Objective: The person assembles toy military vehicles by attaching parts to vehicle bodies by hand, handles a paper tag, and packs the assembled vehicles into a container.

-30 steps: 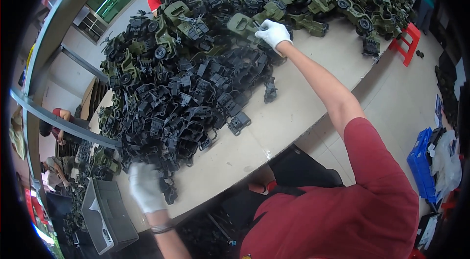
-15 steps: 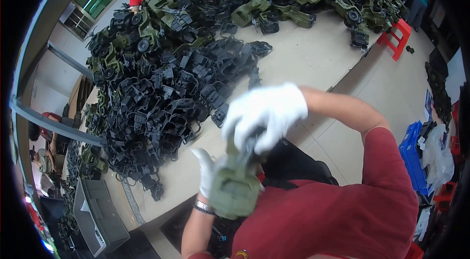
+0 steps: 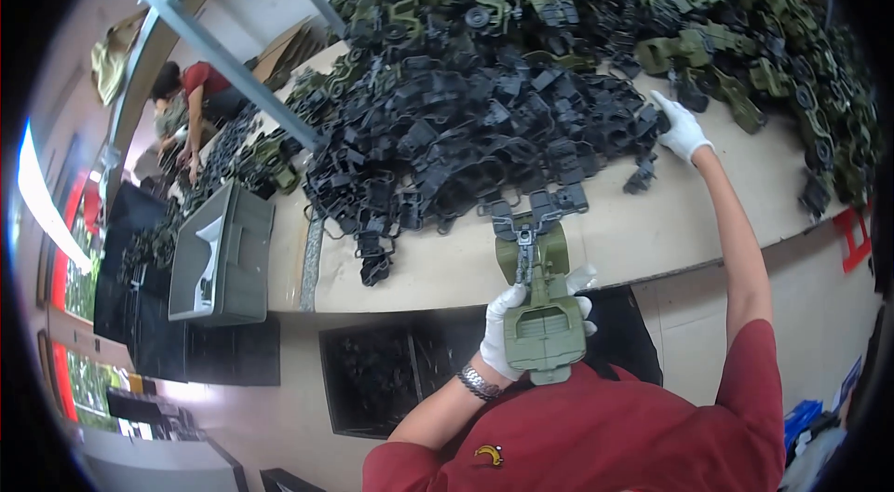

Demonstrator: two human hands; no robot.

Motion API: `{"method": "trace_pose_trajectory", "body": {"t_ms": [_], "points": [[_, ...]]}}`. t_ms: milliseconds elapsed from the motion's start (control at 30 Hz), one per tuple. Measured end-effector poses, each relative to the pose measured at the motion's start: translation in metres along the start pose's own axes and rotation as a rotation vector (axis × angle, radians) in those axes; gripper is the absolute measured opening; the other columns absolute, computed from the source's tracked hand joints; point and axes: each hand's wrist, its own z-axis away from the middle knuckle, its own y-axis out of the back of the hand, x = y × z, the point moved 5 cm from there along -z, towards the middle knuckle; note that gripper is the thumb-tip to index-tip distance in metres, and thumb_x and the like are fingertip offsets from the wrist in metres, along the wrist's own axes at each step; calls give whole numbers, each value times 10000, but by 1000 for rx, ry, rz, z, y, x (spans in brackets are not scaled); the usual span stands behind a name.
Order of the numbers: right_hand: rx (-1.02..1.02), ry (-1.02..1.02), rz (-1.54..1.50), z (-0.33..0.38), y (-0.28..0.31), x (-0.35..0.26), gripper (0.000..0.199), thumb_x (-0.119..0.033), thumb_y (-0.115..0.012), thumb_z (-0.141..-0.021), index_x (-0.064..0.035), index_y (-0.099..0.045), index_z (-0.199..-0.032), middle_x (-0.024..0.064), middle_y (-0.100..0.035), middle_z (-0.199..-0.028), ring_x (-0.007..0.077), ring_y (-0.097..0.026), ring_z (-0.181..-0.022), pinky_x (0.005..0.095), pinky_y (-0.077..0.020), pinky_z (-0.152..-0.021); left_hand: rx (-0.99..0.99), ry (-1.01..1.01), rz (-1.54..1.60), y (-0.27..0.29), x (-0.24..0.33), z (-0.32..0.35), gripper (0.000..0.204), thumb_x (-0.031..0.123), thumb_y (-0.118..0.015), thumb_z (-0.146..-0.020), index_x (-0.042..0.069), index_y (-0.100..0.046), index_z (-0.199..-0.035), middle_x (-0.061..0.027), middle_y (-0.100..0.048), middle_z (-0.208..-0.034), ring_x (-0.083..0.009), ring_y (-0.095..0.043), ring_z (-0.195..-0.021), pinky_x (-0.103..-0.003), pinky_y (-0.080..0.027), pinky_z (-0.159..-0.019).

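Observation:
My left hand, white-gloved, is wrapped round a green toy military vehicle body in front of my chest. A grey gun-like part lies along the upper half of the body. Its far end reaches the table edge, close to some dark frame parts. My right hand, also gloved, is stretched out to the right end of a pile of dark grey plastic parts. Its thumb and forefinger are apart beside the parts there, and the other fingers are partly hidden.
Green toy vehicles are heaped at the back and right of the table. A grey bin stands at the left, near a metal post. Below the table edge is a black crate. Another person bends over at the far left.
My right hand has left the toy vehicle and reached out to the pile's right end. My left hand keeps the vehicle, now steadier and more upright. The view has swung left.

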Motion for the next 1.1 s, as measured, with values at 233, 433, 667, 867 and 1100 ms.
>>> {"method": "trace_pose_trajectory", "body": {"t_ms": [233,433,667,867,1100], "points": [[201,-409,-873,69,20,0,494,-119,-744,-836,-133,-604,-1309,29,-608,-1120,142,-572,-979,273,-464,-901,213,-267,-141,3,41,0,707,473,-598,-891,99,-398,-1456,-156,-540,-1329,-381,-610,-1091,-530,-536,-898],[206,-405,-300,127,47,0,430,-206,-793,-772,-63,-646,-1151,122,-624,-1222,230,-616,-1076,330,-472,-967,269,-355,-222,17,69,-15,566,379,-650,-893,54,-511,-1335,-147,-607,-1249,-325,-609,-1115,-499,-508,-959],[-87,-202,231,117,50,-53,541,-262,-827,-700,-65,-602,-1151,147,-622,-1241,371,-578,-1153,405,-464,-995,223,-397,-225,12,57,-21,593,453,-582,-956,32,-479,-1360,-149,-551,-1342,-349,-558,-1210,-547,-460,-1031],[128,-38,-608,143,79,-170,621,-306,-801,-731,-87,-581,-1269,159,-629,-1194,325,-573,-1133,412,-464,-983,402,-659,-441,14,61,-20,424,179,-679,-937,53,-520,-1309,-58,-607,-1229,-199,-599,-1127,-393,-495,-999],[-147,369,-504,173,67,-264,699,-323,-792,-708,-96,-573,-1331,156,-554,-1320,370,-541,-1168,423,-448,-996,351,-682,-753,-4,53,-23,433,222,-653,-957,61,-505,-1331,-61,-596,-1258,-199,-588,-1144,-397,-486,-1007]]}}
